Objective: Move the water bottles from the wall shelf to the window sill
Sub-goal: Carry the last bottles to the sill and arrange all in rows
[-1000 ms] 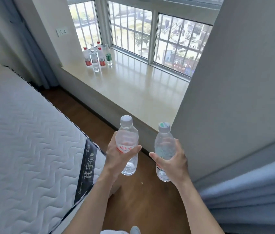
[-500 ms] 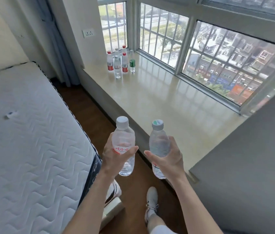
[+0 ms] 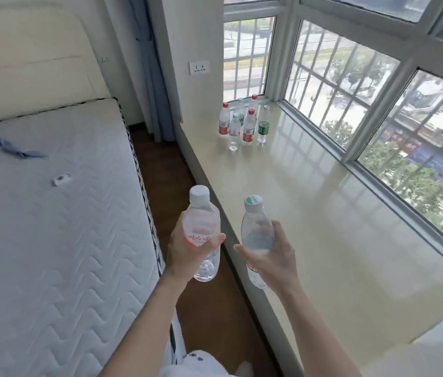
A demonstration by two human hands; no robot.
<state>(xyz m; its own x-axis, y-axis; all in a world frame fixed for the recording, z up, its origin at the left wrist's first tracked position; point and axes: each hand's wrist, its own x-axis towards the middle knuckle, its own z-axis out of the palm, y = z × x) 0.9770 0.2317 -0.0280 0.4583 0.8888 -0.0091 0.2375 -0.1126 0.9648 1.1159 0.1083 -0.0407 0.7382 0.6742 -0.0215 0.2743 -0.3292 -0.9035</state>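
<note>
My left hand [image 3: 187, 247] wraps white-cap bottle [image 3: 202, 235], right hand [image 3: 274, 254] wraps green-cap bottle [image 3: 257, 232]; both upright, ready for sill [image 3: 310, 213], near group [image 3: 243, 123].

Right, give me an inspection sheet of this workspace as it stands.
Surface: window sill, glossy, mostly bare.
Job's things: white-capped bottle and green-capped bottle, both carried; cluster of bottles upright at the sill's far end.
Clutter: blue cloth and a small white item on the mattress.
Grips: left hand and right hand each wrapped around a bottle.
Cables: nothing seen.
Surroundings: barred window, wall socket, curtain.
</note>
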